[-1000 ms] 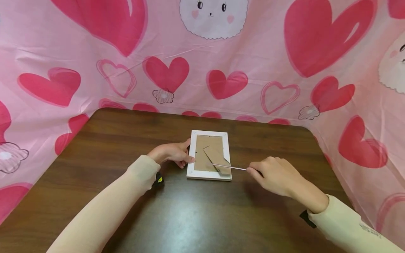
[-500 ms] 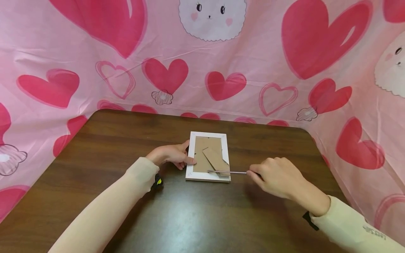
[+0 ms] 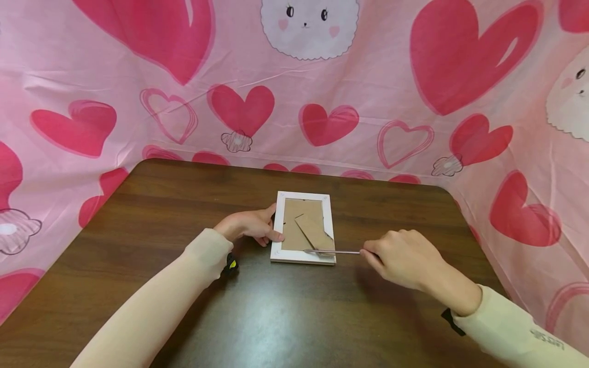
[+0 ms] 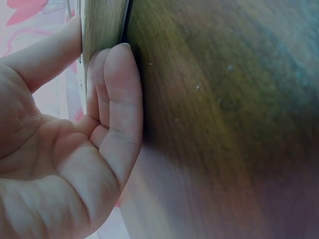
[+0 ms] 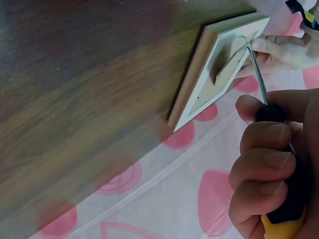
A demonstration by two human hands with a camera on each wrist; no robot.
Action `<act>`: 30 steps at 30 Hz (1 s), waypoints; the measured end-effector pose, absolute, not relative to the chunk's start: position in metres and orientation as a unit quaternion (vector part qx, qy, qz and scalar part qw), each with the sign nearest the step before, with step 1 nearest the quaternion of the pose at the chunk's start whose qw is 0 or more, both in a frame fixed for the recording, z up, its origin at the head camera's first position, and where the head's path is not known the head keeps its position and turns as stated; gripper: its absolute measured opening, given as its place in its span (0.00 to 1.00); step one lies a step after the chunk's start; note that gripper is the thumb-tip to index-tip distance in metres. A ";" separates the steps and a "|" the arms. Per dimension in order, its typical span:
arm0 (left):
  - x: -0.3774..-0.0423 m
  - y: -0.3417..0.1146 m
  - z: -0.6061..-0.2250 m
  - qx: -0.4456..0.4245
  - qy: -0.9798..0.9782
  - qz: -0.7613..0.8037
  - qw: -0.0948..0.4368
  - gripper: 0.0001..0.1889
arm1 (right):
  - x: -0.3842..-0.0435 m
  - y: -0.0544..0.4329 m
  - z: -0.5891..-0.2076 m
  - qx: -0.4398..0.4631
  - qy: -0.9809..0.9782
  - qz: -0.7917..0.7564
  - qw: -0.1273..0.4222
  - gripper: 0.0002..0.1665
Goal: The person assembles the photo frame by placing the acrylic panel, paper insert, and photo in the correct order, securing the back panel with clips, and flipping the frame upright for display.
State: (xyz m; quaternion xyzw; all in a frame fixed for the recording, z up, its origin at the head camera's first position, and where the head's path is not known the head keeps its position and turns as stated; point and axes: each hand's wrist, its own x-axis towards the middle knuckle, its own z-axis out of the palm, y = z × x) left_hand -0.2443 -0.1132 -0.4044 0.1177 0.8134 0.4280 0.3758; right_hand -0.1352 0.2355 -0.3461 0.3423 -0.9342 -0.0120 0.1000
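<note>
A white picture frame (image 3: 281, 225) lies face down on the table, its brown backing board (image 3: 294, 207) and angled easel stand (image 3: 313, 230) uppermost. My left hand (image 3: 252, 224) holds the frame's left side, thumb on the top face. In the left wrist view the fingers (image 4: 122, 94) press against the wooden side edge (image 4: 102, 25). My right hand (image 3: 405, 258) grips a screwdriver, whose black and yellow handle (image 5: 289, 199) shows in the right wrist view. Its metal shaft (image 3: 340, 251) reaches left over the near end of the stand. Whether the tip touches the backing is unclear.
The dark wooden table (image 3: 193, 189) has rounded far corners. Behind it and along both sides hangs a pink cloth (image 3: 285, 66) with red hearts. A dark band with a yellow-green mark (image 3: 231, 262) is at the left wrist.
The screwdriver's shaft has shifted towards the near edge of the frame and now lies more level across it. My left hand keeps its hold on the frame's left side.
</note>
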 end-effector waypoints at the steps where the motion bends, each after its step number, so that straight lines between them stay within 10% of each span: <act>1: -0.244 -0.113 -0.404 0.117 0.814 0.426 0.377 0.60 | -0.135 0.235 -0.346 0.342 -0.934 -0.012 0.100 0.26; 30: -0.245 -0.110 -0.406 0.102 0.818 0.419 0.380 0.58 | -0.135 0.224 -0.341 0.269 -0.963 0.014 0.008 0.22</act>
